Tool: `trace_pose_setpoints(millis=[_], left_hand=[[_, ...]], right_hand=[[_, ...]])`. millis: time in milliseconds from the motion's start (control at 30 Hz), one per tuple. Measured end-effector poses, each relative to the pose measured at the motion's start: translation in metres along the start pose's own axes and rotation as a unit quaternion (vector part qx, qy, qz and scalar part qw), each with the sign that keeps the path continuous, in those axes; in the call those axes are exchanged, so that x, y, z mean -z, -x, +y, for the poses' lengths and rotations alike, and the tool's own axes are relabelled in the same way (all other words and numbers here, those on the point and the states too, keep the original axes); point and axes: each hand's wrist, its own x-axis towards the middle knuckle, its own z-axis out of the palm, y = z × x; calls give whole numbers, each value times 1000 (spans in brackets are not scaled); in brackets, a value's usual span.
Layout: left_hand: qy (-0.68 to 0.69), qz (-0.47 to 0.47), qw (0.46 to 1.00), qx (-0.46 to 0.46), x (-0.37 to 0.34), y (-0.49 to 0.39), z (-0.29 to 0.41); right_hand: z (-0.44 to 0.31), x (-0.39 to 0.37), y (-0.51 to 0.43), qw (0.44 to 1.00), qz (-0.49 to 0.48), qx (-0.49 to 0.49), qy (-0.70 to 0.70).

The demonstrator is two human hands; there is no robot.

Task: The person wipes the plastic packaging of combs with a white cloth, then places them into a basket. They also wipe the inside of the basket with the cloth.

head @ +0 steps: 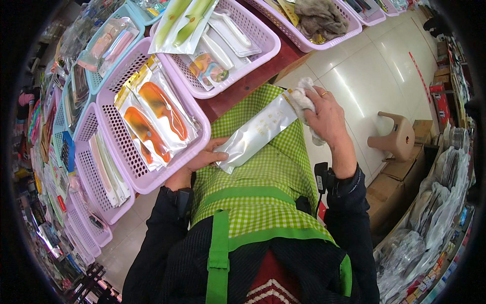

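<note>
A long silvery-white plastic packet [260, 131] slants across the front of my green checked apron [262, 174]. Its lower left end is pinched between the thumb and fingers of my left hand [207, 154]; part of that hand is behind a basket's rim. My right hand [324, 112] grips a whitish cloth [303, 98] at the packet's upper end. Just left of the packet, a lilac plastic basket [121, 152] holds packaged orange-brown combs [163, 110]. What the packet contains cannot be seen from this side.
Another lilac basket [262, 57] contains white-handled packaged items and green packets [186, 22]. A brownish rag [321, 19] lies in a basket farther right. On my right are a beige plastic stool [395, 138], cardboard boxes [383, 197] and shelves with plastic-wrapped goods [429, 212].
</note>
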Motion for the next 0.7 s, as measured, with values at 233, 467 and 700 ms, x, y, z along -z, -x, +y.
trace_pose_setpoints(millis=[233, 467, 700], left_hand=[[-14, -2, 1000, 10, -1, 2, 3], [4, 16, 1000, 8, -1, -1, -3], [58, 67, 996, 10, -20, -11, 8]], right_hand=[[-23, -34, 1, 991, -94, 94, -19], [35, -51, -4, 994, -95, -47, 17], [22, -24, 25, 999, 32, -27, -19]])
